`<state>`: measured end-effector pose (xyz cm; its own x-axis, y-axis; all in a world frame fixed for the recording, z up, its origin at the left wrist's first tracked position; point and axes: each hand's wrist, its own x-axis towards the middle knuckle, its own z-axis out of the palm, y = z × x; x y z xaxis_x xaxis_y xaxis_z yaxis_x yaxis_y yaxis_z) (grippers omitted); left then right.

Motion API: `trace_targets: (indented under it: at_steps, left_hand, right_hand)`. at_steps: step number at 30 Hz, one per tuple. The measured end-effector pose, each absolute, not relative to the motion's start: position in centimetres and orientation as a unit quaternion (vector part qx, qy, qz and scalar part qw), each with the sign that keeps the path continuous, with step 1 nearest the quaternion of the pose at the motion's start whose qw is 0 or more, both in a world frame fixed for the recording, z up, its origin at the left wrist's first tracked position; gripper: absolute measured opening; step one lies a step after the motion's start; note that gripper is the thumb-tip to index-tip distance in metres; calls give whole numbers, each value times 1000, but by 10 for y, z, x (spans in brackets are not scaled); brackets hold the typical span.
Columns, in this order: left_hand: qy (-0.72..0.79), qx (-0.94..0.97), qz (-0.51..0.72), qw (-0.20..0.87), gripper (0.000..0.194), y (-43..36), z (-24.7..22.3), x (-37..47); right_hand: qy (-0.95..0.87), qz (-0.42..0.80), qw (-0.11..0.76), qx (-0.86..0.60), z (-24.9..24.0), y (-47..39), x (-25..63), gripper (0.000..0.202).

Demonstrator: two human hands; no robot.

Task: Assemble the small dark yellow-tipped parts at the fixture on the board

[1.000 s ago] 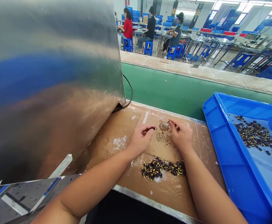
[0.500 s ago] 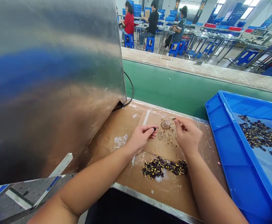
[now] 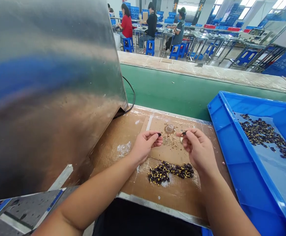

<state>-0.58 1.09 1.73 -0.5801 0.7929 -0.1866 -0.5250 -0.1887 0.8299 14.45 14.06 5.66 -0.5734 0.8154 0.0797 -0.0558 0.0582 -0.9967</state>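
Observation:
My left hand point(image 3: 146, 144) is closed in a pinch on a small black piece point(image 3: 159, 134), held between thumb and forefinger above the cardboard. Across from it, my right hand point(image 3: 197, 142) pinches another small dark part point(image 3: 183, 133) at its fingertips; its exact kind is too small to make out. Between and beyond the hands, a small clear dome-like thing point(image 3: 170, 128) sits on the stained cardboard sheet point(image 3: 155, 154). Nearer to me lies a pile of small black parts with yellow ends point(image 3: 160, 173).
At the right stands a blue plastic crate point(image 3: 227, 141) holding many similar black and yellow parts point(image 3: 263, 131) on a pale sheet. A large metal housing point(image 3: 54, 91) blocks the left. Behind the table runs a green belt point(image 3: 162, 88), with a black cable point(image 3: 133, 95) nearby. Several people sit farther off.
The view has shifted slightly to the right. My right hand has turned, bringing its dark part lower and more into sight. My left hand keeps its pinch.

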Motion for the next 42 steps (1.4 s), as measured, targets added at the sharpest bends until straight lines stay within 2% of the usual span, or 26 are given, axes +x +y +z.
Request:
trace_targets:
  at_steps: [3,6,11,14,18,21,23,27,29,31,35,38,42]
  left_hand:
    - [514,216,733,390,23,10,19,-1]
    - [572,305,693,317,19,7,18,3]
    - [655,504,563,34,14,-2,14,2]
    - [629,584,507,-81,23,-5,12,-3]
    - [592,640,475,-122,38,-8,11,-10]
    - [572,651,491,-92,44,-10,15,-12]
    - [587,607,536,-16,36,-11,20,-8]
    - [590,344,686,252,14,-5,28,5]
    - [528,209,738,364,19,-1,30,10]
    - [471,132,756,435,25,2,30,12]
    - [422,76,759,490,29,3,31,11]
    - [410,57,765,493,29,2,31,10]
    - [402,51,772,489,28,2,33,10]
  right_hand:
    - [-559,741,256,-268,56,118,147,23]
    - [-567,739,254,-262,47,111,147,22]
    - [-533,773,235,-254,43,108,146,24]
    - [-472,819,213,-247,48,108,146,24]
    - [-399,865,177,-248,52,116,149,23]
    - [-372,884,140,-245,53,122,151,25]
    - [-375,883,130,-250,52,123,151,27]
    - [-445,804,261,-296,49,117,146,23]
    - [-470,768,313,-303,45,113,143,20]
    - [-482,760,325,-292,41,110,141,17]
    - [-527,738,332,-258,35,103,141,12]
    - [-581,707,322,-243,37,97,142,17]
    - [-627,648,360,-242,42,88,142,18]
